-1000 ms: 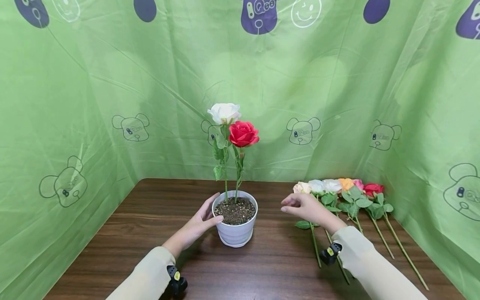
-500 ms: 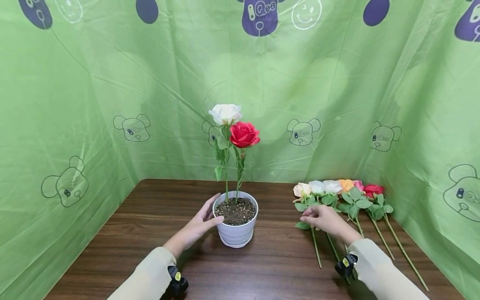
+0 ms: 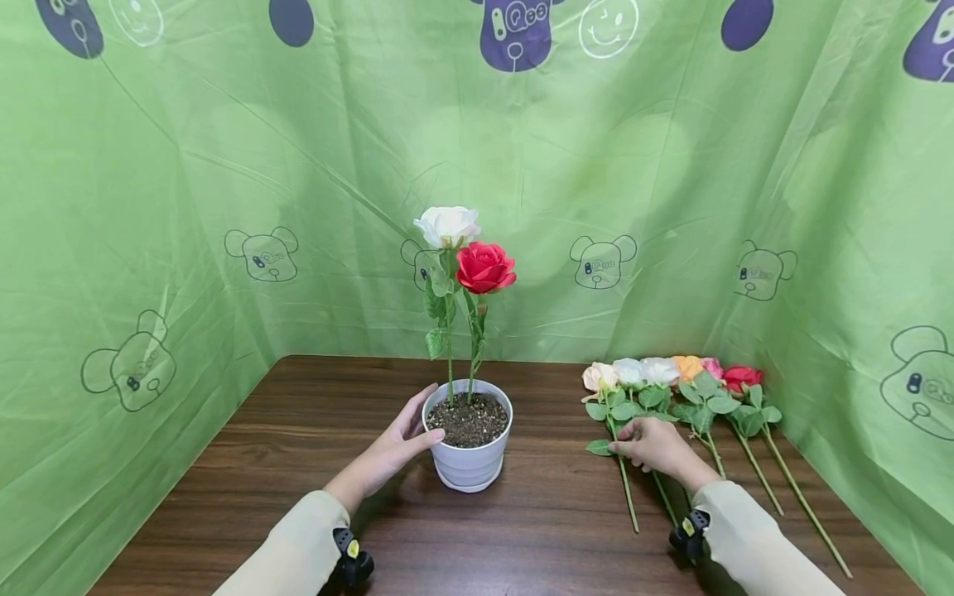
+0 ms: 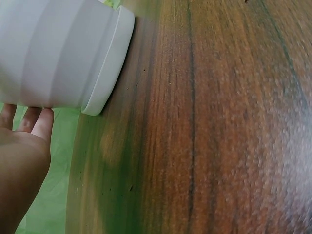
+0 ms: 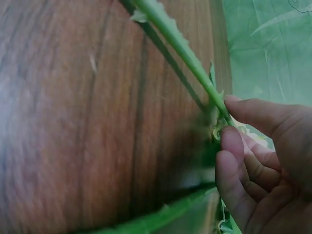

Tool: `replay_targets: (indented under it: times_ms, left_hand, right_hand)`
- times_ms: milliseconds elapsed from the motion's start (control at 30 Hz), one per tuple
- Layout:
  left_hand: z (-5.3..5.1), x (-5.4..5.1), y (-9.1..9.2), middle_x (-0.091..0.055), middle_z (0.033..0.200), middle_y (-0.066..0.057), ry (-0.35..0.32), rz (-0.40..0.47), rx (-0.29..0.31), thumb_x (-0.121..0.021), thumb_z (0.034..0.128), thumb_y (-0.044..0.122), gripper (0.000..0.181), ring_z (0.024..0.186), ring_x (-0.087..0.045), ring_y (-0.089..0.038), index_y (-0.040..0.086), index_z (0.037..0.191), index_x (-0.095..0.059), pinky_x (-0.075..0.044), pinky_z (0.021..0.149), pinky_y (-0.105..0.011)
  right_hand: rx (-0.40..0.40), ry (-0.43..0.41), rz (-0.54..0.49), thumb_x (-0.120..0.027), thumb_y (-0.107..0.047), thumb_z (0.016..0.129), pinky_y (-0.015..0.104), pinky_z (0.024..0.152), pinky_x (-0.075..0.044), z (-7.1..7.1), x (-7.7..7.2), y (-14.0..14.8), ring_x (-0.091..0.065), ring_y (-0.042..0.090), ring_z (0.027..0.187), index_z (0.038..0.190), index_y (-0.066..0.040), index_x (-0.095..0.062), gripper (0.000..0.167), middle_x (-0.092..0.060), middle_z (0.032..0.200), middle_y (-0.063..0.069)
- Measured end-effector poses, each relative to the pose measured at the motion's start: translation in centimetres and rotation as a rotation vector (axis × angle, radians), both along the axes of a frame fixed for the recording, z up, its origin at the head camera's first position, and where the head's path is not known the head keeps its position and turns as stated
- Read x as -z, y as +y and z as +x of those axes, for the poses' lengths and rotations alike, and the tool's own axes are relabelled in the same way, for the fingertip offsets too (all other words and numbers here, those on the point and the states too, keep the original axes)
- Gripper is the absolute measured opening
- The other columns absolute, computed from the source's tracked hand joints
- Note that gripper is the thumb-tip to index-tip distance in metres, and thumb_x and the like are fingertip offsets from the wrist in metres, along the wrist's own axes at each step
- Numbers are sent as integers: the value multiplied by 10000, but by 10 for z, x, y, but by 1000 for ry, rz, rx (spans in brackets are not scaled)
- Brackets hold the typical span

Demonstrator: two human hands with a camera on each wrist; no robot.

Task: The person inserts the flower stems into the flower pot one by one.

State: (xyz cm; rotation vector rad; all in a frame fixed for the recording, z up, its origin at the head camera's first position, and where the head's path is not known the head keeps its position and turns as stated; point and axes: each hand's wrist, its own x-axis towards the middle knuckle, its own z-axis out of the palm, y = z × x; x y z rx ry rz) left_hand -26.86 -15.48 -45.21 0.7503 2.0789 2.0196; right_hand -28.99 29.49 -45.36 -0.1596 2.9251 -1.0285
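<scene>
Green curtain (image 3: 522, 149); left hand (image 3: 389, 449) spread against pot (image 3: 469, 466); right hand (image 3: 656, 448) pinching part-hidden stem (image 5: 181, 51).

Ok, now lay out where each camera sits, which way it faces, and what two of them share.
Head: on the person's head, facing forward and down at the table, white pot and roses; left hand, right hand and both sleeves show.
Left wrist: on that wrist, facing the pot's side and table; part of the left hand shows.
Right wrist: on that wrist, facing a green stem and table; the right hand shows, pinching the stem.
Shared: head and left wrist both show the left hand touching the pot.
</scene>
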Motion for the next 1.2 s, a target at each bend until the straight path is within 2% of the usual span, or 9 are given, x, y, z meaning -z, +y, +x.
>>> replay_targets:
  times_ms: [200,500,867,1200]
  left_hand:
    - [1,1,0,-158,1656,-107,-1,-1,-1,-613,997,121,771,1503,-143,-279,170,1613,-153,-216,1177,-471]
    - [1,1,1,-159,1655,-109,-6,2,1,-616,994,122,776,1502,-149,-279,168,1613,-151,-221,1176,-471]
    - [0,0,0,-154,1656,-109,-8,-7,-3,-617,996,134,777,1503,-146,-277,165,1613,-146,-214,1178,-470]
    - [-1,-1,-1,-143,1658,-112,-8,-11,-1,-615,998,136,787,1508,-117,-275,134,1613,-125,-193,1183,-467]
  right_hand:
    - [43,-18,8,-800,-233,860,325,489,-551,0,5,-5,-622,169,528,921,-23,-697,242,-616,622,33]
    - [56,-43,-13,-768,-175,875,304,501,-566,0,2,-7,-632,149,526,788,-43,-679,181,-620,605,33]
    - [58,-45,-29,-744,-153,893,316,519,-576,3,-8,-7,-635,158,549,800,-39,-687,157,-632,632,46]
    - [40,4,-73,-735,-159,905,341,550,-590,1,-20,-9,-647,172,590,871,-11,-686,160,-645,662,42]
